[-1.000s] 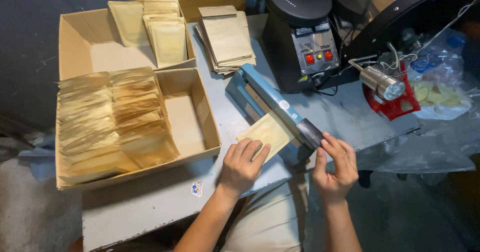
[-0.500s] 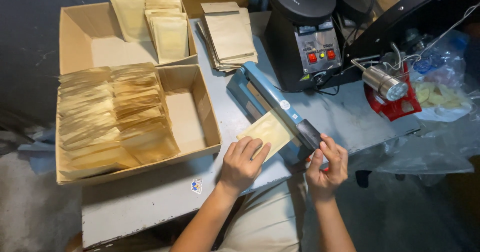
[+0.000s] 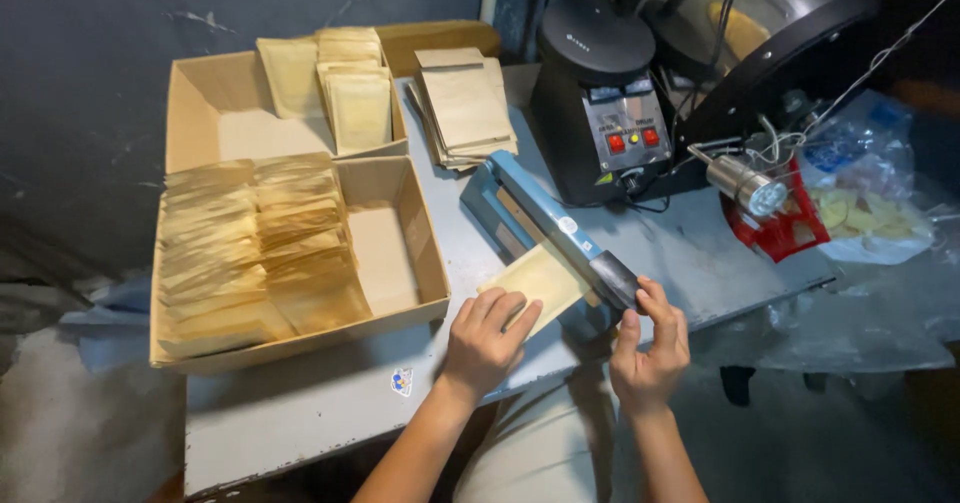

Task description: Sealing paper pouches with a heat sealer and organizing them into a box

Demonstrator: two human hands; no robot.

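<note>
A blue heat sealer (image 3: pixel 530 218) lies on the grey table (image 3: pixel 300 413), its arm lowered. A flat tan paper pouch (image 3: pixel 540 278) sticks out from under the arm. My left hand (image 3: pixel 488 335) rests flat on the pouch's near end, fingers spread. My right hand (image 3: pixel 650 348) is at the black handle end (image 3: pixel 615 278) of the sealer arm, with thumb and fingers curled around it.
A cardboard box (image 3: pixel 420 263) packed with several tan pouches sits at left, a second box (image 3: pixel 200 103) behind it. A loose pouch stack (image 3: pixel 465 108), a black machine (image 3: pixel 600 103) with red buttons, a red tool (image 3: pixel 775 218) and a plastic bag (image 3: pixel 870 213) stand behind.
My right hand has closed in on the sealer's handle and settled lower on it. The left hand stays on the pouch.
</note>
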